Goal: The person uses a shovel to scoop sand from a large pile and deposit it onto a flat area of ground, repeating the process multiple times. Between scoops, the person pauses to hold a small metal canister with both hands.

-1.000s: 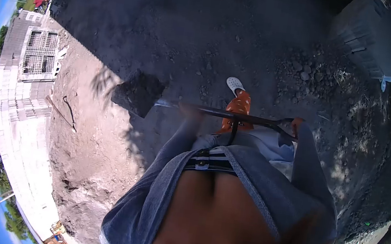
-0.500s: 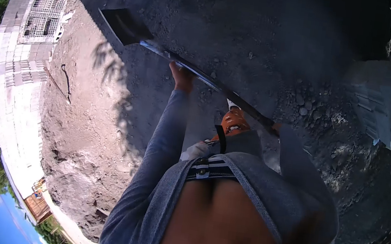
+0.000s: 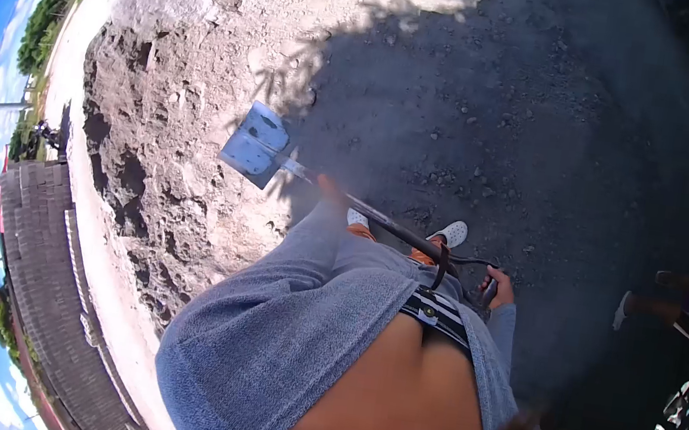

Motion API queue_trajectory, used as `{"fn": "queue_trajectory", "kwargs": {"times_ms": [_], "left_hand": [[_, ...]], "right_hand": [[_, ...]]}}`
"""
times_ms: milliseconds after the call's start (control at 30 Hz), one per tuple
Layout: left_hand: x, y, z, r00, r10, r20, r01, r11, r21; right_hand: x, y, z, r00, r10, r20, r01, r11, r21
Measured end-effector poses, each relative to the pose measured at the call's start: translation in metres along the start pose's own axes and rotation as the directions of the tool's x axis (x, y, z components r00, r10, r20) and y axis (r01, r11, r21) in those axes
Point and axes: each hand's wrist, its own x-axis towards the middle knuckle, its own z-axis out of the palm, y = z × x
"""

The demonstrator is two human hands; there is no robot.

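Note:
A shovel [image 3: 395,229] slants across the front of my body. Its flat metal blade [image 3: 256,144] faces up on the left, with dark patches on it and no load visible. My left hand [image 3: 330,190] is closed round the shaft close to the blade. At the other end, by my waist, my right hand [image 3: 499,286] grips the handle. Below the shaft show my white shoes [image 3: 452,233] on shaded ground.
A rough mound of pale earth [image 3: 176,106] rises in sunlight on the left. Behind it runs a long stack of grey blocks [image 3: 59,264]. At the right, in shadow, another person's leg [image 3: 654,310] and white shoe show. Small stones dot the shaded ground [image 3: 495,130].
My body and view have turned left, so the earth mound now lies ahead on the left. The shovel has swung with me, its blade now in sunlight and both hands still on it.

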Motion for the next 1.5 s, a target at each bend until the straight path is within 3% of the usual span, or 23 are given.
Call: {"fn": "queue_trajectory", "kwargs": {"times_ms": [67, 200, 400, 500, 567, 633, 767, 833, 900, 967, 1033, 1100, 1133, 1167, 1233, 1267, 1300, 1367, 1400, 1433, 1500], "left_hand": [[-0.013, 0.029, -0.066, 0.885, -0.379, -0.269, 0.313, 0.914, -0.259], [0.02, 0.038, -0.184, 0.891, -0.359, -0.278, 0.243, 0.895, -0.375], [0.052, 0.126, -0.264, 0.975, -0.209, -0.077, 0.096, 0.71, -0.698], [0.104, 0.177, -0.292, 0.956, -0.218, -0.195, -0.019, 0.619, -0.785], [0.118, 0.234, -0.302, 0.962, -0.135, -0.239, -0.111, 0.605, -0.788], [0.139, 0.295, -0.32, 0.98, -0.053, -0.191, -0.126, 0.579, -0.806], [0.174, 0.418, -0.358, 0.91, 0.411, -0.054, -0.272, 0.495, -0.825], [0.163, 0.491, -0.371, 0.863, 0.506, -0.009, -0.276, 0.455, -0.846], [0.133, 0.563, -0.372, 0.856, 0.509, -0.089, -0.376, 0.497, -0.782], [0.184, 0.61, -0.398, 0.821, 0.565, -0.086, -0.415, 0.486, -0.769], [0.222, 0.652, -0.421, 0.785, 0.613, -0.089, -0.512, 0.562, -0.65], [0.24, 0.692, -0.43, 0.859, 0.499, -0.117, -0.439, 0.598, -0.671], [0.251, 0.709, -0.43, 0.871, 0.454, -0.185, -0.467, 0.652, -0.598], [0.269, 0.715, -0.44, 0.894, 0.443, -0.063, -0.424, 0.792, -0.44], [0.266, 0.743, -0.443, 0.932, 0.354, 0.081, -0.329, 0.918, -0.22], [0.269, 0.747, -0.441, 0.911, 0.411, 0.027, -0.403, 0.903, -0.148], [0.255, 0.755, -0.441, 0.855, 0.516, -0.054, -0.512, 0.856, 0.071], [0.258, 0.776, -0.456, 0.806, 0.576, -0.135, -0.534, 0.806, 0.256], [0.259, 0.781, -0.457, 0.697, 0.651, -0.302, -0.546, 0.754, 0.365], [0.256, 0.797, -0.46, 0.696, 0.637, -0.331, -0.542, 0.768, 0.341], [0.253, 0.82, -0.463, 0.502, 0.79, -0.352, -0.611, 0.612, 0.502]], "right_hand": [[-0.009, -0.011, 0.066, 0.996, 0.025, 0.089, -0.014, 0.993, -0.12], [0.0, 0.005, 0.199, 0.976, 0.044, 0.213, 0.027, 0.947, -0.321], [0.002, 0.053, 0.392, 0.96, 0.046, 0.277, 0.108, 0.85, -0.516], [-0.003, 0.077, 0.468, 0.935, 0.043, 0.353, 0.176, 0.807, -0.564], [-0.017, 0.096, 0.525, 0.89, -0.022, 0.456, 0.284, 0.808, -0.516], [-0.017, 0.111, 0.574, 0.879, -0.013, 0.476, 0.291, 0.806, -0.516], [-0.019, 0.14, 0.673, 0.818, -0.018, 0.575, 0.343, 0.818, -0.461], [-0.023, 0.161, 0.729, 0.791, -0.046, 0.611, 0.352, 0.85, -0.392], [-0.027, 0.183, 0.794, 0.767, 0.025, 0.641, 0.289, 0.879, -0.38], [-0.016, 0.206, 0.86, 0.739, 0.091, 0.668, 0.222, 0.902, -0.369], [0.0, 0.232, 0.94, 0.698, 0.239, 0.675, 0.031, 0.931, -0.363], [0.026, 0.27, 1.026, 0.684, 0.313, 0.658, -0.064, 0.925, -0.374], [0.038, 0.291, 1.073, 0.645, 0.396, 0.653, -0.123, 0.898, -0.423], [0.049, 0.315, 1.116, 0.608, 0.476, 0.635, -0.185, 0.863, -0.47], [0.077, 0.367, 1.207, 0.53, 0.447, 0.721, -0.039, 0.862, -0.506], [0.089, 0.393, 1.253, 0.605, 0.465, 0.647, -0.073, 0.841, -0.536], [0.101, 0.414, 1.291, 0.669, 0.477, 0.57, -0.108, 0.821, -0.561], [0.088, 0.434, 1.338, 0.694, 0.412, 0.59, 0.054, 0.787, -0.614], [0.084, 0.435, 1.347, 0.665, 0.46, 0.589, -0.003, 0.789, -0.614], [0.071, 0.443, 1.359, 0.639, 0.477, 0.604, -0.049, 0.809, -0.586], [0.048, 0.449, 1.377, 0.573, 0.56, 0.598, -0.113, 0.777, -0.619]]}}
